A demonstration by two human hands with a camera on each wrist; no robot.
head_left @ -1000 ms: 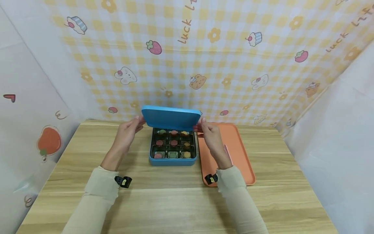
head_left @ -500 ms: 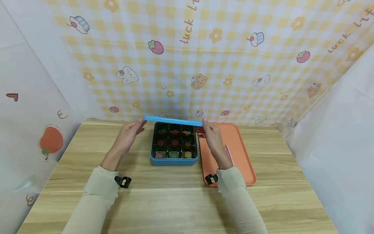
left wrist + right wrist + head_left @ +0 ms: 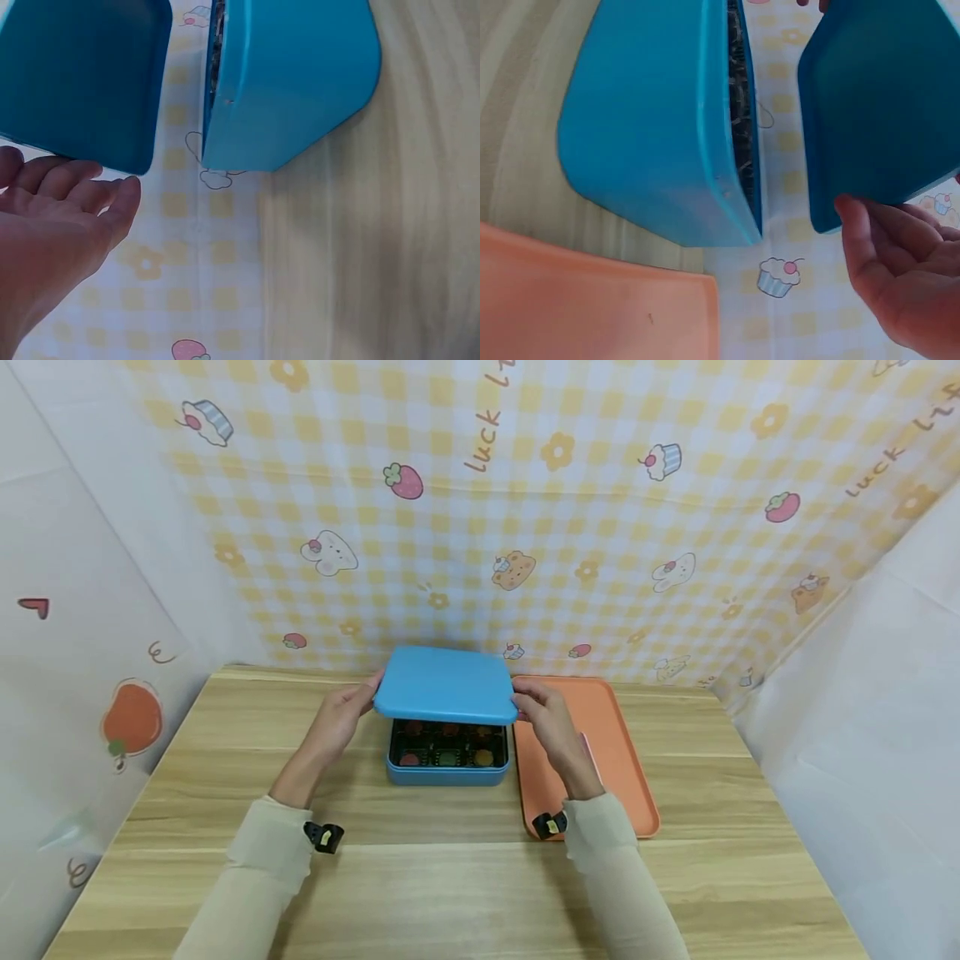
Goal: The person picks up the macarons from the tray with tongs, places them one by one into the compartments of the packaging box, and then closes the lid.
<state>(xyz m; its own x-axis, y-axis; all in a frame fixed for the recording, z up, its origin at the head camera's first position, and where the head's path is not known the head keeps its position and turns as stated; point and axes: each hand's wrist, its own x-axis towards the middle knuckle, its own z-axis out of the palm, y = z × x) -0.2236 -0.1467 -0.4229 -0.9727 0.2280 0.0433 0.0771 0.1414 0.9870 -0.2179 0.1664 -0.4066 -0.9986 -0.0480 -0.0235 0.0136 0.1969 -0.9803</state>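
Note:
A blue tin box [image 3: 447,775] stands on the table, its dark divided insert [image 3: 427,750] holding small round coloured pieces like sweets, one to a compartment. Over the box hangs its blue lid [image 3: 447,685], top side up and tilted, with a gap between the two in both wrist views. My left hand [image 3: 341,717] holds the lid by its left end, fingers at the edge. At the opposite end my right hand [image 3: 546,717] grips it, thumb [image 3: 853,217] against the rim. The back rows of the insert are hidden under the lid.
An orange tray [image 3: 630,777] lies right beside the box, under my right forearm. On it a thin pink item [image 3: 589,750] is partly covered by that arm. A yellow checked cloth [image 3: 555,527] hangs behind the table.
The lid was first tipped up with its underside facing me, then edge-on. Now its top shows and it sits lower and nearer, covering the back of the box; both hands moved with it.

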